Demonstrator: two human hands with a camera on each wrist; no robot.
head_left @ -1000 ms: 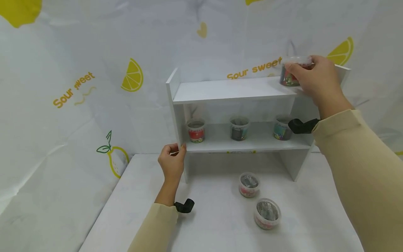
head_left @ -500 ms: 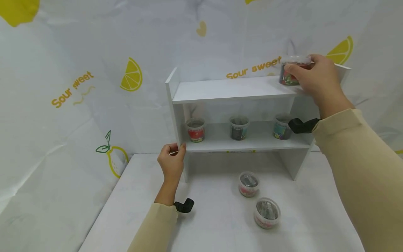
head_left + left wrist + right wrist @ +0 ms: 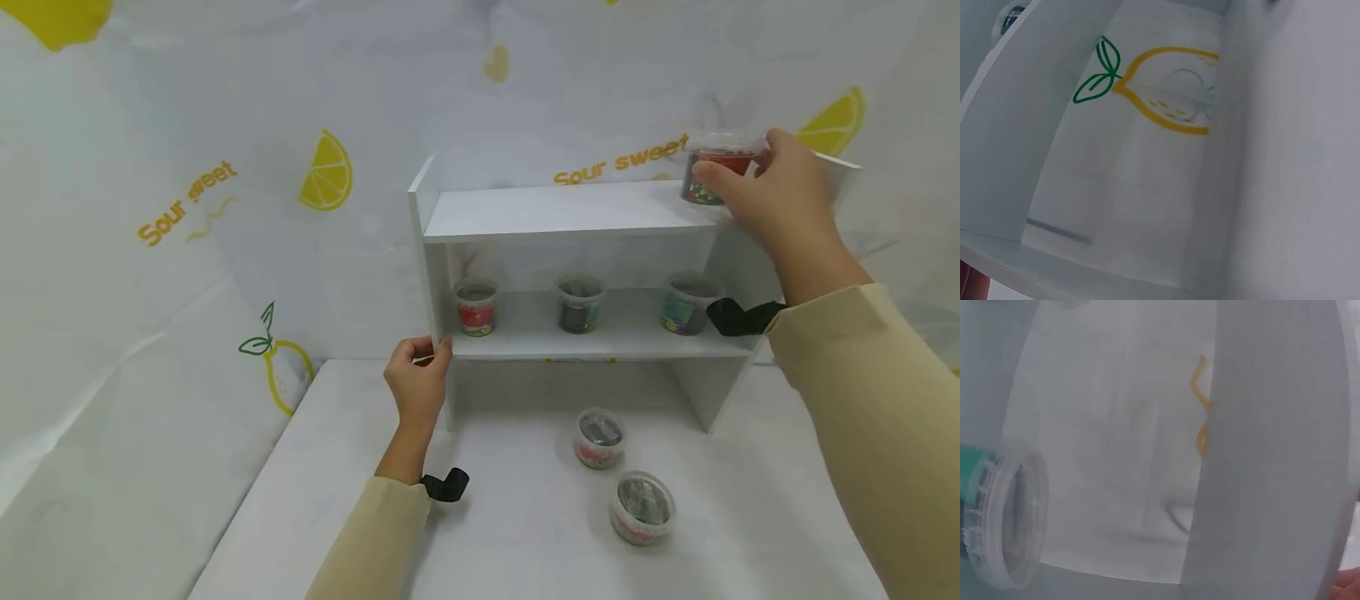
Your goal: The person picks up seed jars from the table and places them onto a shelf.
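The right hand [image 3: 795, 204] grips the top tub [image 3: 720, 158] at the right end of the shelf's upper board; whether it touches that board is unclear. The left hand [image 3: 417, 383] pinches the left side of the shelf [image 3: 570, 208]. On the shelf's lower board stand three tubs [image 3: 477, 317], spread left to right. In front of the shelf, two tubs [image 3: 597, 448] rest on the table [image 3: 525, 525].

High forward-down head view, 2 close wrist views, shelf [image 3: 626, 321] in all 3.
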